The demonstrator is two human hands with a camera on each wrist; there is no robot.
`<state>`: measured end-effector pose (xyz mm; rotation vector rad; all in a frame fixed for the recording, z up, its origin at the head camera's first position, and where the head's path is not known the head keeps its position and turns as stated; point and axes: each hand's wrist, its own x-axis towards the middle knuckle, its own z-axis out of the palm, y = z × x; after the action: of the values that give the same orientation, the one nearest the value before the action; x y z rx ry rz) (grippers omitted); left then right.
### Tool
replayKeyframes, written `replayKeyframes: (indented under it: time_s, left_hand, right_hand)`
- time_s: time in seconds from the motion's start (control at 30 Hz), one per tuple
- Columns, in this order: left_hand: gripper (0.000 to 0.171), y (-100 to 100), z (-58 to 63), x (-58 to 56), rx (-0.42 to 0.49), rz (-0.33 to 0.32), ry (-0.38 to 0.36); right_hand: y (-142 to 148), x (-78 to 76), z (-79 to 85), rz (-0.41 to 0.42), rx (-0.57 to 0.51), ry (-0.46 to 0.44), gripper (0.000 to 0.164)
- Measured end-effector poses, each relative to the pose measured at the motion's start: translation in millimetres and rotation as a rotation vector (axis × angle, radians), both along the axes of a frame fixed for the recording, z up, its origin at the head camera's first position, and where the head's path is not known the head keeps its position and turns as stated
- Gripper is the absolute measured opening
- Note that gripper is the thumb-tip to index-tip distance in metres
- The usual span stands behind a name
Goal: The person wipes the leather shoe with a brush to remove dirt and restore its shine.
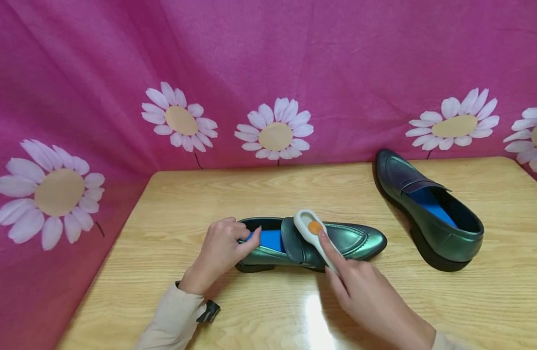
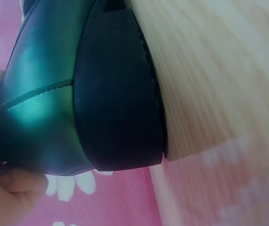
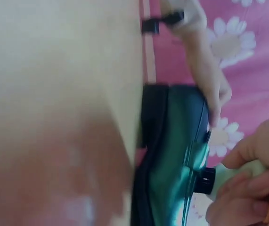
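A shiny green loafer (image 1: 360, 238) with a blue insole lies upright on the table, its toe to the right in the head view. My left hand (image 1: 224, 243) grips its heel end, thumb at the opening; the left wrist view shows the black heel block (image 2: 120, 94) and fingers round the back. My right hand (image 1: 369, 291) holds a white-handled shoe brush (image 1: 305, 218) over the loafer's strap, index finger on its orange round button (image 1: 315, 227). In the right wrist view, the dark head (image 3: 205, 181) of the brush meets the upper by the strap.
The matching loafer (image 1: 452, 238) stands at the right of the wooden table (image 1: 251, 194), toe toward the back. A pink curtain (image 1: 338, 58) with large white daisies hangs behind the table and along its left side.
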<state>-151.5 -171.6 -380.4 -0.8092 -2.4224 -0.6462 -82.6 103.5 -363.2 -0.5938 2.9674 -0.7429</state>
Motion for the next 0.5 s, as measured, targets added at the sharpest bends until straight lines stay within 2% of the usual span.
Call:
replayKeyframes:
  time_s: [0.03, 0.17, 0.27, 0.37, 0.5]
  left_hand:
    - [0.047, 0, 1.1, -0.5, -0.003, -0.005, 0.01]
    - [0.049, 0, 5.8, -3.2, -0.012, -0.012, 0.036]
    - [0.05, -1, 6.8, -2.9, -0.016, -0.007, 0.023]
    - [0.05, -2, 4.7, -1.0, -0.013, -0.006, 0.012]
    - [0.049, -2, -0.2, 0.6, -0.001, -0.015, 0.012]
  right_hand:
    - [2, 6.6, 0.0, -0.018, 0.012, -0.061, 0.066]
    - [9, 31.7, -7.9, -0.086, 0.082, -0.193, 0.073]
    - [11, 41.1, -13.8, -0.111, 0.121, -0.214, 0.075]
    - [13, 36.2, -13.0, -0.116, 0.128, -0.202, 0.073]
    - [14, 18.3, -7.3, -0.086, 0.131, -0.121, 0.068]
